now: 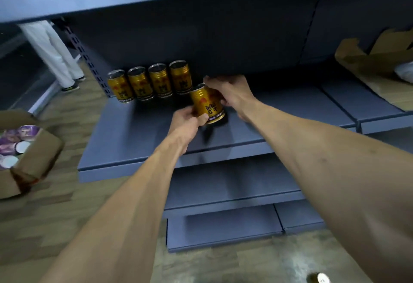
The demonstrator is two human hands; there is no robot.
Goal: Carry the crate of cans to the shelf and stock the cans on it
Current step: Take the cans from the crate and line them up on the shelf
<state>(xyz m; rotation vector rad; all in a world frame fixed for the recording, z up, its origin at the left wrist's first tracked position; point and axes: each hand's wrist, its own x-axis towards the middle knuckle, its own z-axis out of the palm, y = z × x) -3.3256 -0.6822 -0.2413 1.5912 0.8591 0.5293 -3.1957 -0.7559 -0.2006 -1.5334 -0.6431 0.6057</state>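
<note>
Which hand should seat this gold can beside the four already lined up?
Probably the right hand: it wraps the can's top nearest the row; the left hand only pinches its lower edge.

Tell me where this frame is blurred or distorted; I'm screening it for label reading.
Head view: the held can is sharp enough to read its label; the box of cups at left is motion-smeared; the shelf edges bow from the wide lens; dim lighting, no glare.

Five gold cans in all: four standing in a row (149, 82) at the back of the blue shelf (134, 139), and one gold can (206, 105) held between two hands, left hand (190, 121) and right hand (230, 92). Two cardboard boxes: one cardboard box (38, 155) on the floor, one opened box (375, 59) on the neighbouring shelf.
</note>
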